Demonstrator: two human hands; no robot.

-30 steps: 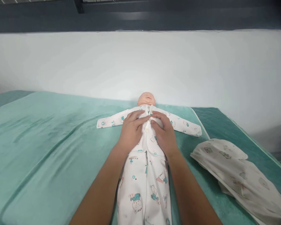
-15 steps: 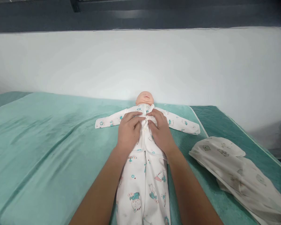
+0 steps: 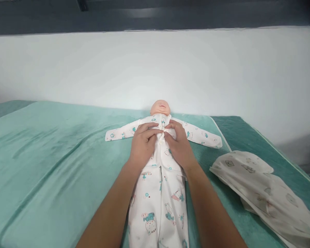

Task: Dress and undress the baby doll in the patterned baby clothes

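A baby doll [image 3: 160, 107] lies on its back, wearing a white printed baby shirt [image 3: 203, 136] with both sleeves spread out sideways. My left hand [image 3: 144, 144] pinches the shirt's front edge at the chest, thumb and index finger together. Opposite it, my right hand [image 3: 180, 146] is closed on the other side of the same front opening, its fingertips close to the left ones. A small button [image 3: 160, 142] shows just below the fingertips. White printed baby trousers [image 3: 150, 203] stretch down from the shirt hem between my forearms. What exactly sits between the fingertips is hidden.
A pale green blanket [image 3: 62, 155] covers the surface, with a long crease at left. To the right lies a folded white printed cloth item [image 3: 263, 193] on darker green fabric [image 3: 250, 137]. A white wall [image 3: 93, 69] rises behind the doll's head.
Both hands stay at the shirt's chest opening, with only slight finger movement; the left index fingertip reaches a little further right. The view has shifted very slightly.
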